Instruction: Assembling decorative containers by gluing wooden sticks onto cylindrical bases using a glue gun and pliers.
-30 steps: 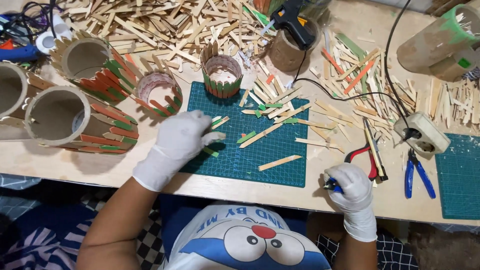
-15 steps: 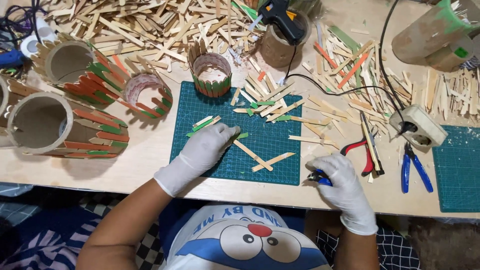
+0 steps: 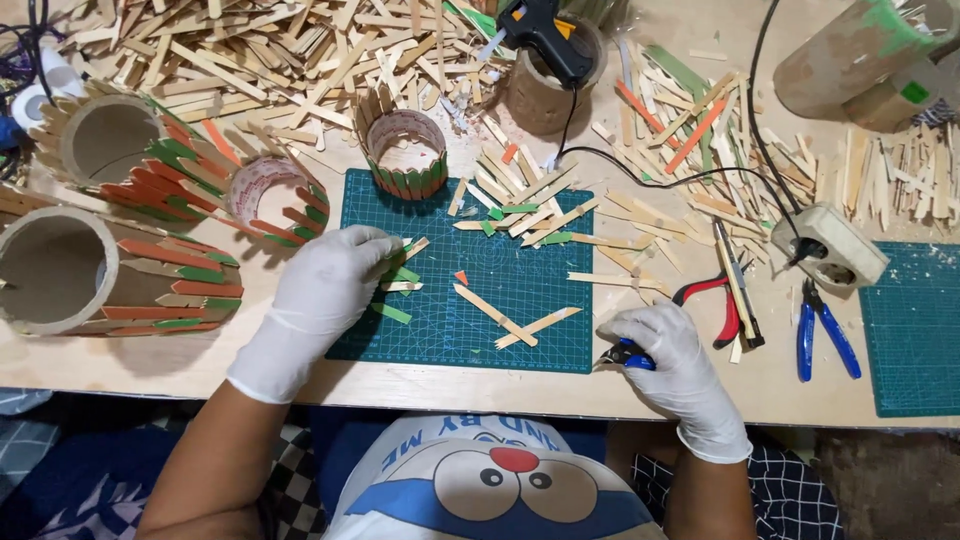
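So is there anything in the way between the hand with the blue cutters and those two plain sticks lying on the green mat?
Nothing visible. The right hand holds the blue-handled cutters at the edge of the green cutting mat. The two plain sticks lie just to its left, with only bare mat between. The left hand rests over on the small green pieces.

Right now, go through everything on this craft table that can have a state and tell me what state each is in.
left hand: gloved, resting on small green and plain sticks
right hand: gloved, closed around blue-handled cutters
glue gun: standing in a cardboard cup, cord attached
red pliers: lying free
blue pliers: lying free
large tube: on its side, partly clad with sticks
small ring: upright
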